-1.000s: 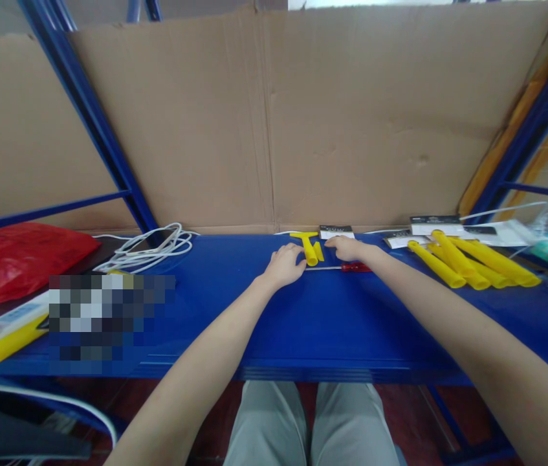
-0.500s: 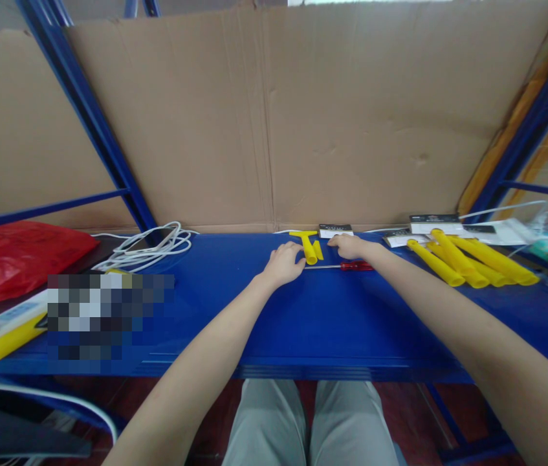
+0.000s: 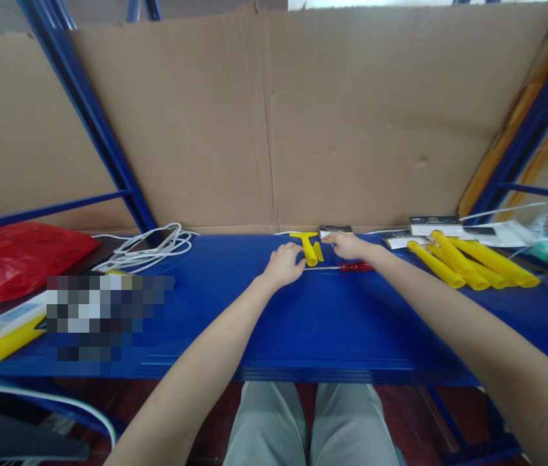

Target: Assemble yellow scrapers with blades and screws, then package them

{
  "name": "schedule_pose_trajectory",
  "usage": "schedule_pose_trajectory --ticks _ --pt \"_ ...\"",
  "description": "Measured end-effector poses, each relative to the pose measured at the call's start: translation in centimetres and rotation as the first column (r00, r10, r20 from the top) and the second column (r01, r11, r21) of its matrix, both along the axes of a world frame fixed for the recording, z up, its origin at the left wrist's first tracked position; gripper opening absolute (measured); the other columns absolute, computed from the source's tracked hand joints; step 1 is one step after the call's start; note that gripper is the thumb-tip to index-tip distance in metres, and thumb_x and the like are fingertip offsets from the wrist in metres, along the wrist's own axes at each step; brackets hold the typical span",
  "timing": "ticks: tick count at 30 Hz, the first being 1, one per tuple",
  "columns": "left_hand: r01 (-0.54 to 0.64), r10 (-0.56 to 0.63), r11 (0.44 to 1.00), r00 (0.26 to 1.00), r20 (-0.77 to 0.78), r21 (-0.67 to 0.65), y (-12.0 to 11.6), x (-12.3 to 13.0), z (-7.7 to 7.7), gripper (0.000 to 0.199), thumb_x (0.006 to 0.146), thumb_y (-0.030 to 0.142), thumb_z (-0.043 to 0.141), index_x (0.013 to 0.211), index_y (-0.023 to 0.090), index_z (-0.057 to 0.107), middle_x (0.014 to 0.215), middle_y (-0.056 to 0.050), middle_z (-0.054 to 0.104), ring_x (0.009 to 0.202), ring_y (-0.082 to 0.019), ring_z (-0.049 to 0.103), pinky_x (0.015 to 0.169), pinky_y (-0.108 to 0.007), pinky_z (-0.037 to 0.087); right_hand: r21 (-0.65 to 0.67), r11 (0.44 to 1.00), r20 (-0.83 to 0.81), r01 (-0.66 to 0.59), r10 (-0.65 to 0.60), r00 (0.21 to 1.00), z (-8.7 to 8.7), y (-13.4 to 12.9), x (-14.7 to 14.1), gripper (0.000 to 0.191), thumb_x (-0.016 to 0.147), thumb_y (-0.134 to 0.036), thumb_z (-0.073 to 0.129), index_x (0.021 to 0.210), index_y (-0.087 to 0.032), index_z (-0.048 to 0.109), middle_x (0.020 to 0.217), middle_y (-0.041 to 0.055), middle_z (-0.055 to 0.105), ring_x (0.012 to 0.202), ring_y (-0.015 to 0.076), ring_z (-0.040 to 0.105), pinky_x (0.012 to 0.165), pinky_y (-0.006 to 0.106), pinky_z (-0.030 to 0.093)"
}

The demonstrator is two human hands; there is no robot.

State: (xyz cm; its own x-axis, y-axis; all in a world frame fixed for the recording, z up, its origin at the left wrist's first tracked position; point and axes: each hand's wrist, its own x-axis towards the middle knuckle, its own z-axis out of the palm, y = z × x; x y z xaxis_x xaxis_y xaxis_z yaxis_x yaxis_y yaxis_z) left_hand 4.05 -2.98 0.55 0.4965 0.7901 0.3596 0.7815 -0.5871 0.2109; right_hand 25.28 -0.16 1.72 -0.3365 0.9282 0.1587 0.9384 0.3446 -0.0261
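A yellow T-shaped plastic piece (image 3: 309, 249) lies on the blue shelf top (image 3: 322, 323), its crossbar at the far end. My left hand (image 3: 284, 264) rests just left of it, fingers apart and the thumb near its stem. Right of the stem is a small flat yellow piece (image 3: 319, 251). My right hand (image 3: 345, 244) hovers or rests beside that piece, index finger stretched toward it, the other fingers partly hidden. Behind the fingertips lies a black-and-white card (image 3: 334, 229). Nearer me, a screwdriver with a red handle (image 3: 357, 266) lies crosswise, its shaft pointing left.
Several yellow tubular handles (image 3: 468, 262) lie at right, in front of black-and-white cards (image 3: 435, 225). A coiled white cable (image 3: 152, 249) and a red plastic bag (image 3: 21, 259) are at left. A cardboard sheet (image 3: 274, 123) stands behind, between blue posts (image 3: 94, 129).
My right hand has shifted slightly left, its index finger now closer to the small yellow piece. My left hand and the yellow pieces look unmoved.
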Motion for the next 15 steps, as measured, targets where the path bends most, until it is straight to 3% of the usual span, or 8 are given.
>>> schedule_pose_trajectory --ticks 5,10,15 --pt "-0.006 0.006 1.000 1.000 0.017 0.006 0.1 -0.1 0.0 0.030 0.083 0.025 0.048 0.109 0.020 0.061 0.121 -0.007 0.058 0.114 -0.023 0.051 0.095 -0.038 0.043 -0.051 0.990 -0.045 -0.132 0.130 0.990 -0.6 -0.4 -1.0 0.058 0.068 -0.003 0.043 0.117 -0.025 0.063 0.124 0.0004 0.059 0.118 0.0186 0.052 0.101 0.030 0.035" --pt "-0.015 0.014 1.000 1.000 0.023 0.008 0.2 0.0 -0.1 0.028 0.083 0.023 0.048 0.107 0.021 0.062 0.120 -0.006 0.059 0.112 -0.022 0.052 0.094 -0.037 0.044 -0.051 0.997 0.016 -0.055 0.056 0.998 -0.7 -1.1 -1.4 0.058 0.071 -0.003 0.040 0.117 -0.030 0.062 0.125 -0.0001 0.059 0.117 0.0213 0.051 0.098 0.036 0.038" --pt "0.065 -0.065 0.998 0.998 -0.025 0.011 -0.3 0.1 -0.3 0.034 0.087 0.029 0.043 0.117 0.024 0.057 0.124 -0.006 0.056 0.115 -0.022 0.050 0.095 -0.039 0.042 -0.038 0.999 0.080 0.017 -0.014 0.997 -0.8 -1.4 -0.9 0.058 0.072 -0.003 0.037 0.115 -0.032 0.063 0.122 0.0004 0.061 0.114 0.0253 0.052 0.091 0.041 0.041"
